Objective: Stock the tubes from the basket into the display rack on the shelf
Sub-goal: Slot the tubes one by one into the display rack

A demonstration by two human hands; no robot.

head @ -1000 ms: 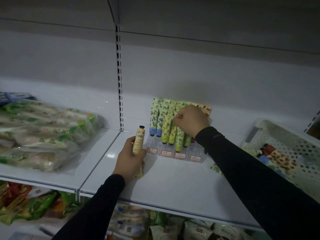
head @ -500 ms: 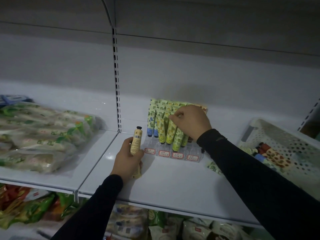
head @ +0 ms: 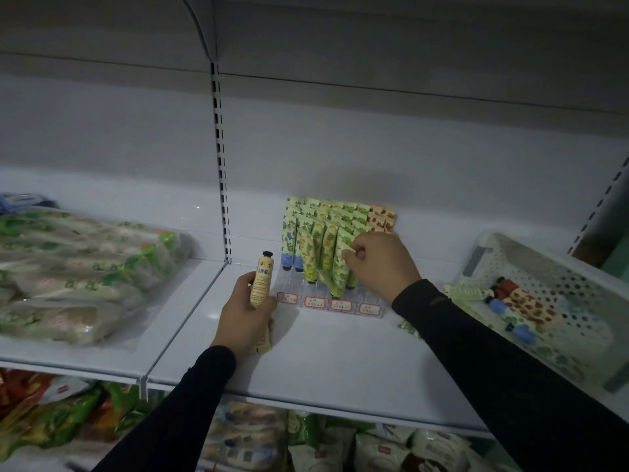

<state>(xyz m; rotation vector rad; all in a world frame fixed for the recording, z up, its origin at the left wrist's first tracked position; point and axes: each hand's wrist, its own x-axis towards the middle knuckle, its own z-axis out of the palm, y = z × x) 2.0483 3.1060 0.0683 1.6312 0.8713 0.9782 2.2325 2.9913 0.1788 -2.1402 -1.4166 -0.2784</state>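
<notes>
A clear display rack (head: 326, 303) with red price labels stands on the white shelf (head: 340, 362), filled with several green and yellow patterned tubes (head: 308, 253) standing cap down. My right hand (head: 381, 264) pinches the flat top edge of a green tube (head: 342, 264) in the rack's right front part. My left hand (head: 246, 311) grips a cream-yellow tube (head: 262, 282) with a black cap, held upright just left of the rack. The white perforated basket (head: 551, 267) at the right holds several more tubes (head: 520, 308).
Bagged green-and-white food packs (head: 75, 267) cover the shelf section to the left. A slotted upright (head: 219, 165) divides the sections. One loose tube (head: 406, 326) lies on the shelf between rack and basket. More packaged goods (head: 255, 437) fill the shelf below.
My right hand has shifted down and right along the rack, from the top of the tube rows to the green tube at the front right. The left hand with its tube has stayed put.
</notes>
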